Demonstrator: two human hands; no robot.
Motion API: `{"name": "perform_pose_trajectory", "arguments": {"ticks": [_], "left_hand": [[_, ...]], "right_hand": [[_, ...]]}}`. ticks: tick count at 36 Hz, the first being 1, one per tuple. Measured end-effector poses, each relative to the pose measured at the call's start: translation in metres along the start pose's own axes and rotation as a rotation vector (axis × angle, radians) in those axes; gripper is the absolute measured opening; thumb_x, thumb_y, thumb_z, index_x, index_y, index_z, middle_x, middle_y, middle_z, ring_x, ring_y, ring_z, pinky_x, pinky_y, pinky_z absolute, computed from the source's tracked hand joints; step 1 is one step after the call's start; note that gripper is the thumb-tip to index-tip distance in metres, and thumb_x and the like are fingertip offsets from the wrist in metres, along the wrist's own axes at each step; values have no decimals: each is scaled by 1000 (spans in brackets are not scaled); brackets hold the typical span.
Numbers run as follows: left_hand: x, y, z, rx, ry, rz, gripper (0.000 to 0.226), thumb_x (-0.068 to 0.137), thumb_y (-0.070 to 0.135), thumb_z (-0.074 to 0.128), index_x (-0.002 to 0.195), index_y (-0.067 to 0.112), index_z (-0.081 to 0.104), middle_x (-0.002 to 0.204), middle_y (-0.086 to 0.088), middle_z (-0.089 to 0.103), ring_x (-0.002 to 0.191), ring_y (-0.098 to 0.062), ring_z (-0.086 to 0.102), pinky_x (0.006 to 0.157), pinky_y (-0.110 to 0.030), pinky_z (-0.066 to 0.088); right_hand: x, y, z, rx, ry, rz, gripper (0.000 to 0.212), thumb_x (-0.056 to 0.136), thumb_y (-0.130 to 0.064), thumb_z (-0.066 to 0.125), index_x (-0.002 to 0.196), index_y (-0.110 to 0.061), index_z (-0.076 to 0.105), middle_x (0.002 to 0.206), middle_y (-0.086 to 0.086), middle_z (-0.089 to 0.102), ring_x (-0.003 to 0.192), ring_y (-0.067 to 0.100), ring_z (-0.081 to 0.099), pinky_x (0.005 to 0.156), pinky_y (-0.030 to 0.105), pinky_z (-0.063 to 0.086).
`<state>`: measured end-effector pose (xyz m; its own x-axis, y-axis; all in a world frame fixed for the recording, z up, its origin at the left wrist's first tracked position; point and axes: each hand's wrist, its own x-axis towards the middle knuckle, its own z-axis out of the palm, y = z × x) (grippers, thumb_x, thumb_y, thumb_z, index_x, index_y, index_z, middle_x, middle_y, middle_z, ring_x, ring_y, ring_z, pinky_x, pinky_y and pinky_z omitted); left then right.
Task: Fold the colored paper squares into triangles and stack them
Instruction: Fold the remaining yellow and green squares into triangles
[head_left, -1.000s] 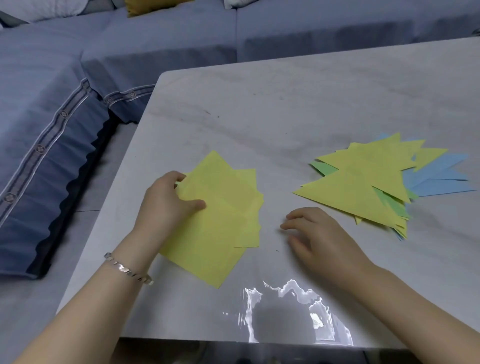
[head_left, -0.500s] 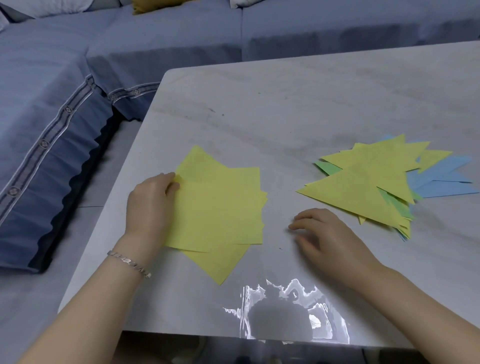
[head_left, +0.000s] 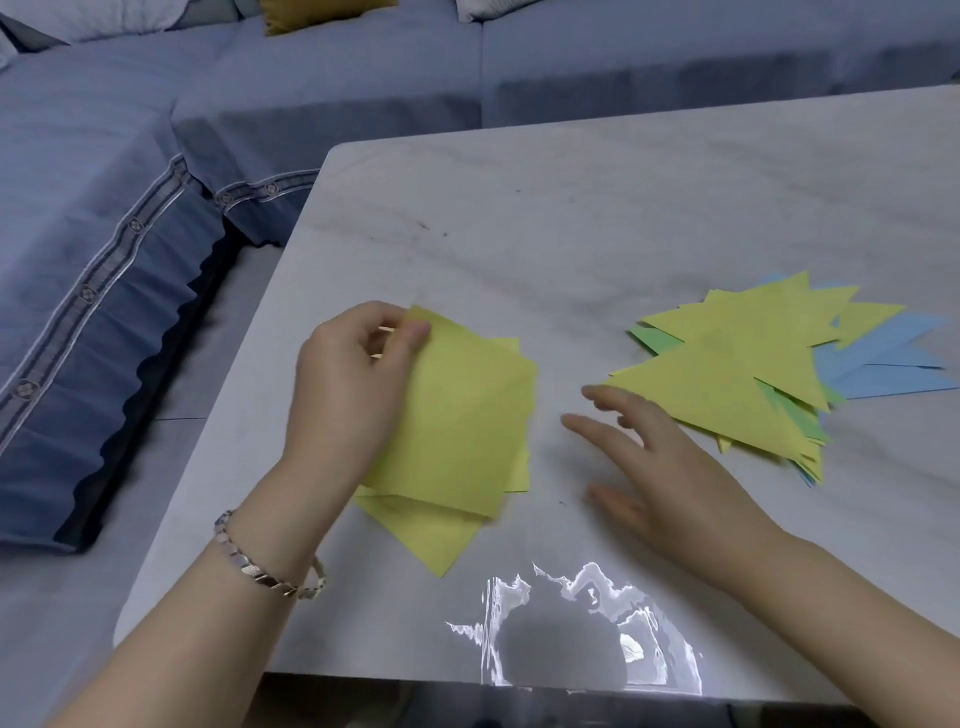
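A small pile of yellow paper squares (head_left: 441, 530) lies near the table's front left. My left hand (head_left: 348, 384) pinches the top yellow square (head_left: 462, 415) at its far left corner and lifts that side off the pile. My right hand (head_left: 660, 467) hovers with straight, spread fingers just right of the squares, holding nothing. Further right lies a loose stack of folded triangles (head_left: 727, 384), yellow on top with green and blue ones showing beneath.
The marble-look table (head_left: 571, 234) has a glossy glare patch at its front edge. A blue sofa (head_left: 130, 182) wraps around the left and far sides, with a narrow gap of floor between it and the table's left edge.
My left hand has shifted from the pile's left edge to the top sheet's far corner, pinched it and raised it. My right hand opened its fingers and reached toward the squares.
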<state>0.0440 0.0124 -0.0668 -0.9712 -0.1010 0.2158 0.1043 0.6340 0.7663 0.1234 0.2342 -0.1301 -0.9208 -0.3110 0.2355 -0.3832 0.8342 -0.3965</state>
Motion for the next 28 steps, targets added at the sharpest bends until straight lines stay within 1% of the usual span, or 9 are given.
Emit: {"name": "perform_pose_trajectory", "arguments": {"ticks": [4,8,12,16,20,22,24,26,28], "left_hand": [[-3,10,15,-163,-114,-104,18,85,24,63,67,23,61,49,9,46,45,-1,39,43,-10,30],[-12,11,35,-282,-235,-224,18,87,21,61,69,20,60,59,-2,54,55,-12,45,48,-19,35],[-18,7,48,-305,-322,-296,15,88,18,61,73,20,61,44,13,49,47,-5,42,51,-20,35],[-22,6,53,-297,-431,-223,20,88,16,60,69,20,61,58,2,52,58,-13,41,54,-23,33],[-30,8,55,-274,-547,-129,24,87,15,61,66,26,63,53,7,46,51,-6,36,49,-17,31],[-34,9,56,-276,-624,-103,23,88,16,60,68,26,64,55,8,51,51,-6,39,51,-18,33],[-39,12,57,-291,-674,-94,22,90,16,57,71,25,64,58,11,57,53,-5,44,54,-18,36],[-42,15,57,-308,-692,-88,24,91,14,54,71,25,62,55,14,56,50,-1,44,53,-15,35],[-46,17,57,-350,-692,-101,24,93,14,51,74,22,64,62,11,58,55,-1,48,56,-16,38]], "right_hand": [[1,0,-6,-40,104,-147,76,62,-7,83,126,-18,45,135,7,35,120,25,36,96,34,35],[-3,-2,-13,-27,195,-301,24,86,-21,61,107,-15,69,130,9,51,120,29,42,97,40,38],[-11,1,-18,-18,82,-358,44,98,-30,34,94,-14,75,115,9,63,115,26,53,95,43,37],[-15,3,-18,8,-43,-394,48,99,-32,30,93,-15,74,104,0,69,106,23,62,91,40,46],[-20,1,-12,281,-26,-141,33,92,-35,46,87,-16,73,116,-2,59,111,14,51,94,29,38],[-18,-3,-11,435,13,82,21,88,-37,57,76,-25,70,124,-9,50,115,5,41,98,16,30],[-12,-6,-11,556,15,279,16,81,-41,62,67,-34,64,124,-18,47,114,-4,41,92,3,27],[-7,-7,-11,673,26,399,13,76,-34,67,64,-31,66,109,-18,59,101,-7,51,82,3,32],[-5,-6,-10,777,59,450,12,74,-25,72,63,-22,69,80,-12,68,75,-1,58,67,7,38]]}}
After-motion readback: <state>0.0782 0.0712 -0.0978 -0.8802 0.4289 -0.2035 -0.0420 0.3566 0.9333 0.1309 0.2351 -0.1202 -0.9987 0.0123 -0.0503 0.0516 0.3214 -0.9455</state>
